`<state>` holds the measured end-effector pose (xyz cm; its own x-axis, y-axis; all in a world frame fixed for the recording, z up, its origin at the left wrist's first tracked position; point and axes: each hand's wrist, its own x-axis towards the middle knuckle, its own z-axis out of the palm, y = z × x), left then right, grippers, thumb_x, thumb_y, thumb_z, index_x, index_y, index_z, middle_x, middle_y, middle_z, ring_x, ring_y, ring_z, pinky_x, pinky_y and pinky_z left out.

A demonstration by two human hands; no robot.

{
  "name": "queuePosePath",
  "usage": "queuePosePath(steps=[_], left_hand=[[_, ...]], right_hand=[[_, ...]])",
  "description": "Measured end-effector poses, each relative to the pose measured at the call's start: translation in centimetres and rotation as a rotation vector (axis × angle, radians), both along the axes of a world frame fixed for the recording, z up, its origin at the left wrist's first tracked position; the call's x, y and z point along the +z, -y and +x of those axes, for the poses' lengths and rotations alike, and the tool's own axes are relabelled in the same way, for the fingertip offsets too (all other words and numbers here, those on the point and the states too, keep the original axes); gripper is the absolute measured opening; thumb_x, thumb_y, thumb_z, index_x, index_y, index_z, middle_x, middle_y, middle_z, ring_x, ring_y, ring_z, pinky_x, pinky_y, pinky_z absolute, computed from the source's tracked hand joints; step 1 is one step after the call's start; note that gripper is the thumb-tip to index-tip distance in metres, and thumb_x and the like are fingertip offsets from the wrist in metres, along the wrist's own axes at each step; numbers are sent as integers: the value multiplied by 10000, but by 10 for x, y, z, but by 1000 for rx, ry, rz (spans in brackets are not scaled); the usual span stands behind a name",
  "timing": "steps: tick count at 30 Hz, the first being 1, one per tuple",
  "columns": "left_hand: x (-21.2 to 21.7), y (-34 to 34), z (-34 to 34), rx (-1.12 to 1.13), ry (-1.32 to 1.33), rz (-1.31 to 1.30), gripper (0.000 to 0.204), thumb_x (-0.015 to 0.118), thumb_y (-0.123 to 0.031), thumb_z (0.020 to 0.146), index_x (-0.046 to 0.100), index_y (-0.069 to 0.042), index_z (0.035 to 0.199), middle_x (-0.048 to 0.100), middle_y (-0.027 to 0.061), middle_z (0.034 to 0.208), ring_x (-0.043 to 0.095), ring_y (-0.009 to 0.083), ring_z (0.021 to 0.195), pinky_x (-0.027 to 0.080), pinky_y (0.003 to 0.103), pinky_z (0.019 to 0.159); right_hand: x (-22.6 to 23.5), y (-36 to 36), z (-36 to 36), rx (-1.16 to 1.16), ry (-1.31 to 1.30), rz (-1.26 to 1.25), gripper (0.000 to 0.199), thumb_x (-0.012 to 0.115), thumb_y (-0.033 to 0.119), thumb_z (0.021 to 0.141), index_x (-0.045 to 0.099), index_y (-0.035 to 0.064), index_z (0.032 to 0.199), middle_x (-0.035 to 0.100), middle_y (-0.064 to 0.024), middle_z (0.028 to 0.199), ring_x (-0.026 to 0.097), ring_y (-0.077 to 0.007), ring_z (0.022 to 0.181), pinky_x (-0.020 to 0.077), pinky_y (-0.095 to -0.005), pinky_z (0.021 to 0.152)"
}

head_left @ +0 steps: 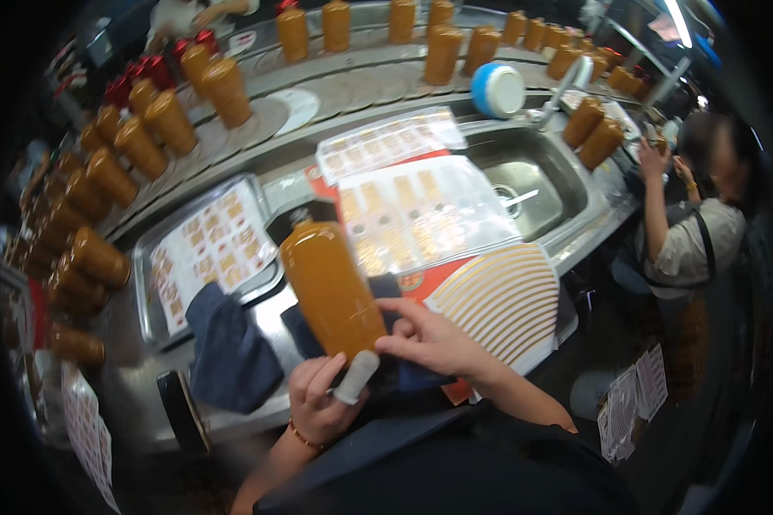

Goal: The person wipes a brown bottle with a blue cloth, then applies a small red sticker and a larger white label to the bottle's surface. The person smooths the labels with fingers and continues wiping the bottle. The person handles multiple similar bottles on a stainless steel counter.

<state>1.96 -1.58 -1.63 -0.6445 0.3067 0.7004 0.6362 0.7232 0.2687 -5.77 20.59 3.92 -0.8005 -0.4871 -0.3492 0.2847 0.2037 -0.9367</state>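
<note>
An amber-brown bottle [326, 270] leans across the middle, its narrow neck pointing away from me. My left hand [322, 399] is closed round its near end; a white wrap [357, 376] covers one digit. At the bottle's lower right side, my right hand [429, 339] has its thumb and bent index finger against the surface. A thin pale line runs over the bottle close to that index fingertip. Beneath and beside the bottle are dark blue cloths [232, 352]. A fan-shaped sheet of curved gold stripes [502, 300] lies right of my right hand.
Gold-printed sticker sheets [421, 210] lie beside a steel sink [532, 176]; another sheet [210, 249] rests in a metal tray [142, 296]. Many similar bottles [228, 90] line the curved conveyor [275, 112]. A blue-and-white round container [498, 90] stands behind. Another person [691, 232] works at right.
</note>
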Motion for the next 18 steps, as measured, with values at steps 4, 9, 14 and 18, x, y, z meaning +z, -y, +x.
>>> queuePosePath(steps=[4, 9, 14, 18], left_hand=[[1, -1, -6, -58, -18, 7, 366, 783, -145, 764, 716, -133, 1123, 572, 58, 1352, 546, 253, 1165, 546, 405, 897], [-10, 20, 10, -67, 72, 159, 382, 775, -67, 751, 690, 8, 1117, 630, 135, 1261, 650, 327, 1062, 563, 414, 849], [-1, 12, 11, 52, 187, 313, 467, 815, -97, 769, 694, 7, 1207, 647, 137, 1225, 621, 352, 1145, 520, 433, 928], [16, 3, -10, 72, 313, 338, 751, 847, -229, 774, 539, 6, 1418, 477, 195, 1458, 513, 386, 1290, 424, 469, 1074]], right_hand=[[-19, -15, 2, -140, 54, -111, 425, 592, 214, 1045, 538, 41, 1429, 583, 33, 748, 535, -17, 723, 415, -174, 634], [-19, -30, 15, -362, 9, -137, 370, 436, 210, 1111, 544, -19, 1380, 568, 19, 818, 523, -11, 701, 423, -156, 631], [12, 0, 39, -335, -149, -100, 482, 678, -39, 910, 498, -26, 1357, 584, -65, 1170, 578, -101, 1054, 463, -238, 942], [19, 12, 47, -348, -213, 20, 314, 716, -29, 896, 615, -3, 1192, 641, -28, 1046, 606, -76, 940, 494, -215, 834]])
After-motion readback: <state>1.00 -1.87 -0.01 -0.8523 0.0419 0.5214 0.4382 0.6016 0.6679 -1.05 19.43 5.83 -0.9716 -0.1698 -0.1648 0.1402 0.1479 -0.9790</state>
